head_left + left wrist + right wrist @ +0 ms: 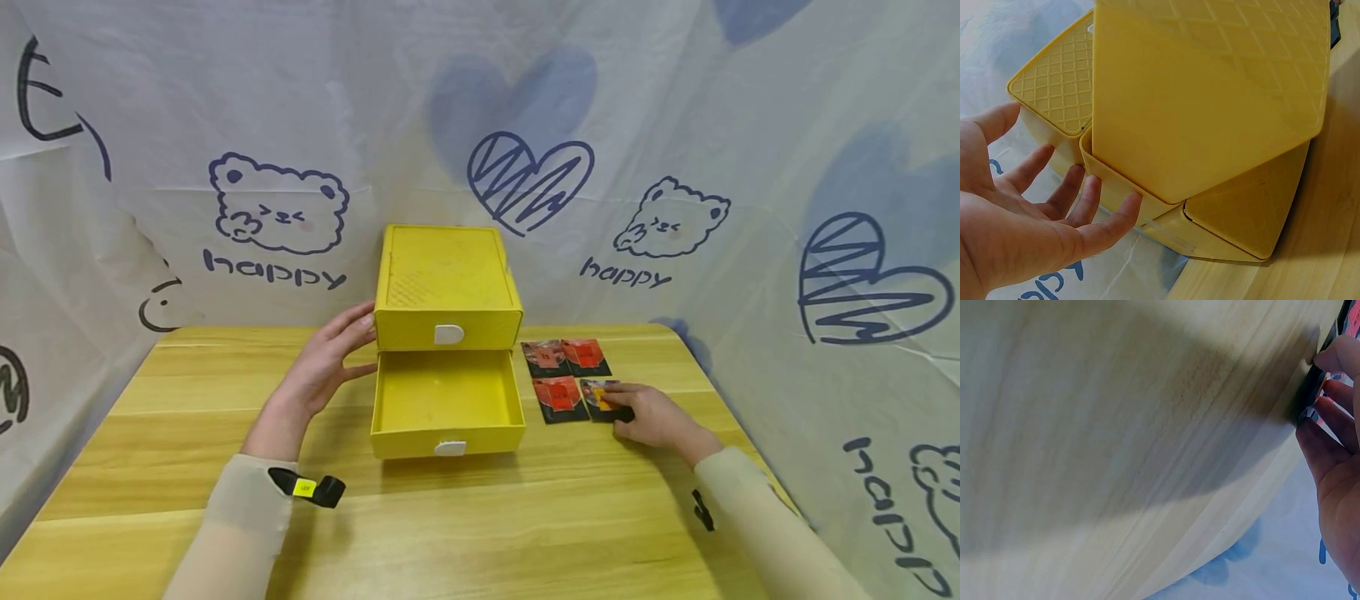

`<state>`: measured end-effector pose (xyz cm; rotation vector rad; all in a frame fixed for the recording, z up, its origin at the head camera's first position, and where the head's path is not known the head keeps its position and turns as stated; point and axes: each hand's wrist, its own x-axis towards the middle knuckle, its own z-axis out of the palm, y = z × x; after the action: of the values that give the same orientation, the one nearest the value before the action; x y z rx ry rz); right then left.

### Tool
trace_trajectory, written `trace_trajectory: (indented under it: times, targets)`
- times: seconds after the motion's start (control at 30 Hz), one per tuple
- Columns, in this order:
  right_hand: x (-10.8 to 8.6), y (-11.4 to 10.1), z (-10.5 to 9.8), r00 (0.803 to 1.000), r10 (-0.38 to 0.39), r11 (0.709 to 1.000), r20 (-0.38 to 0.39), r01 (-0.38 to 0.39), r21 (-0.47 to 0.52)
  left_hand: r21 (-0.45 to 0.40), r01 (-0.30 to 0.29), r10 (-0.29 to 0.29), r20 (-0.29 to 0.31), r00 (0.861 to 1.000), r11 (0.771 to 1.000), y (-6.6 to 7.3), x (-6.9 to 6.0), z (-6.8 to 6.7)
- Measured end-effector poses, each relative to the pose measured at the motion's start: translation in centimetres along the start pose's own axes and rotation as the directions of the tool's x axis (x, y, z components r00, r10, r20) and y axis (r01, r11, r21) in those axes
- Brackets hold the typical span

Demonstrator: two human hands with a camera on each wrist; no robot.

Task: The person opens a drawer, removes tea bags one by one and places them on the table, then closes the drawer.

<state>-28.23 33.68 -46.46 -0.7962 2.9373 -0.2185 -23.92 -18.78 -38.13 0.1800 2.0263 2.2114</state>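
Observation:
A yellow two-drawer box (450, 267) stands on the table, its lower drawer (442, 396) pulled out and its upper drawer closed. My left hand (330, 358) is at the box's left side; in the left wrist view its spread fingers (1110, 219) touch the yellow wall. Right of the box, my right hand (656, 417) holds a flat black packet with a yellow patch (597, 397) by its edges, thumb on the near side. In the right wrist view only a dark edge of that packet shows by the fingers (1332, 419). Beside it lie red-and-black packets (561, 398).
Two more red-and-black packets (545, 358) lie in the row behind, near the box's right side. White handles mark both drawers. A printed white cloth (420, 108) hangs behind and beside the wooden table (480, 533).

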Motion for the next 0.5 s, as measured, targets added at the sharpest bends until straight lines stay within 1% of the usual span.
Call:
trace_trajectory:
  times: [0.27, 0.5]
  targets:
    - [0.34, -0.04, -0.02, 1.000, 0.007, 1.000, 0.014, -0.007, -0.001, 0.002, -0.001, 0.001, 0.001, 1.000, 1.000, -0.04, -0.05, 0.04]
    - [0.55, -0.26, -0.02, 1.000, -0.003, 1.000, 0.013, 0.003, -0.005, 0.001, -0.003, 0.003, -0.002, 1.000, 1.000, 0.02, -0.02, 0.04]
